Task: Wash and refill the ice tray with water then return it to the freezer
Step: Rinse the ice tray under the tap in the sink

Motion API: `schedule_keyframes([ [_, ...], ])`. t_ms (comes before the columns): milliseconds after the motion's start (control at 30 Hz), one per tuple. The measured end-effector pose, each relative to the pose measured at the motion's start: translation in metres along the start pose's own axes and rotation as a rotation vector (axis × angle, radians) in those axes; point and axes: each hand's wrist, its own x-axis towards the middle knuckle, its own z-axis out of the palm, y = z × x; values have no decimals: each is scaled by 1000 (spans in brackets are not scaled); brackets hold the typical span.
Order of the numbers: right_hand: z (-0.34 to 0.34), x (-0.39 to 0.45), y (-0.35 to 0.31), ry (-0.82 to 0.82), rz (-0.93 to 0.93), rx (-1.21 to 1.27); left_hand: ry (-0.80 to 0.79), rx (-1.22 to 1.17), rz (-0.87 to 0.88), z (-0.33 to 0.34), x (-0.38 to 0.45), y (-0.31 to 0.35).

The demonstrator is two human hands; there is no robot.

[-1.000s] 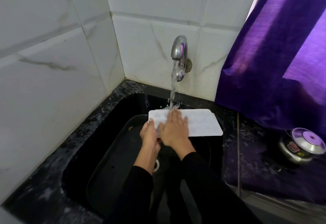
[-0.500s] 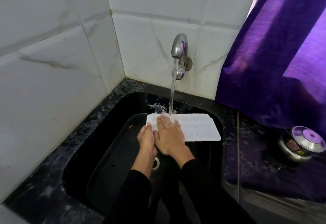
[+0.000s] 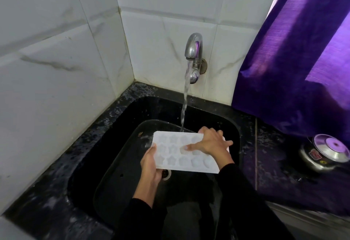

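Gripping the tray (image 3: pixel 176 161) by its left short end with the left hand (image 3: pixel 150 162), cavities up over the sink (image 3: pixel 113 122), lying lengthwise left-to-right. Catching the stream (image 3: pixel 184 107) on the far rim about mid-length, just left of the right hand (image 3: pixel 210 143). Clamping the right half there: fingers hooked over the far rim, thumb stretched into a cavity. Probably needs sliding sideways next, tbh.

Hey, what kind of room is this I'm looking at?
Most likely a home kitchen: a black sink under a running wall tap, a lidded steel cooking pot on the dark counter beside it, and a white ice tray held over the sink.
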Motion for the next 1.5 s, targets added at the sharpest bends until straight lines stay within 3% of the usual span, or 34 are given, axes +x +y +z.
schedule_keyframes([
  [133, 9, -10, -3, 113, -9, 46, 132, 11, -47, -4, -1, -4],
  [300, 37, -17, 1, 397, -221, -169, -33, -248, -402, -6, 6, 3],
  [400, 50, -17, 10, 505, -290, -111, -7, -309, -398, -2, 10, 9],
  [500, 43, -19, 5, 298, -227, -203, 91, -229, -292, 6, 17, 8],
  [600, 30, -23, -17, 98, -220, -302, 77, -166, -215, 20, 14, 7],
  [867, 31, -17, -46, 409, -270, -122, 58, -117, -43, 34, 23, 18],
  [933, 35, -16, -55, 345, -417, -79, 23, -72, -17, 38, 20, 16],
  [1033, 45, -13, -61, 101, -609, -94, -73, -8, -22, 42, 17, 11],
  [1167, 45, 2, -33, 15, -463, -182, -11, -11, 31, 34, 18, 22],
  [1333, 24, 11, 15, -73, -47, -220, 11, 36, 68, 14, 27, 33],
  [1433, 28, 3, -9, 19, -69, -292, 5, 26, 41, 23, 24, 28],
  [1500, 33, -2, -30, -6, -159, -222, -14, 18, 12, 32, 20, 24],
])
